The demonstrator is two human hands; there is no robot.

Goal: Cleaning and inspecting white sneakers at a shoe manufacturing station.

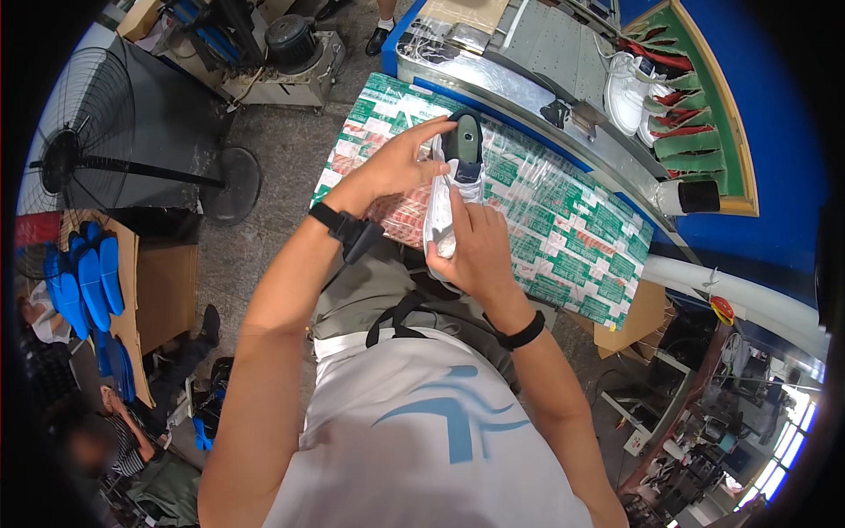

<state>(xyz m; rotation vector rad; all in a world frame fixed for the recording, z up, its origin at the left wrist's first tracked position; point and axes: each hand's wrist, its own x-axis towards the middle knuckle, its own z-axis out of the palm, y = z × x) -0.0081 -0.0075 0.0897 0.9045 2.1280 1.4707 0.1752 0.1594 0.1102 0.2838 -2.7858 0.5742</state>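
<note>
A white sneaker (471, 180) with a dark collar and a green-grey insole rests on the taped table top (563, 238), its heel away from me and its toe toward my body. My left hand (396, 163) grips the sneaker's left side, the index finger along the collar and the thumb by the tongue. Over the toe end lies my right hand (480, 251), closed round the front part. Its index finger reaches up to the laces and its thumb is at the toe's left side. Much of the toe is hidden beneath this hand.
Beyond the table runs a metal conveyor (563, 114) carrying more white shoes (627, 92). A green-lined rack (704, 132) stands at the far right. On the left are a standing fan (66, 160), blue shoe-shaped pieces (88, 273) and a seated person (132, 440).
</note>
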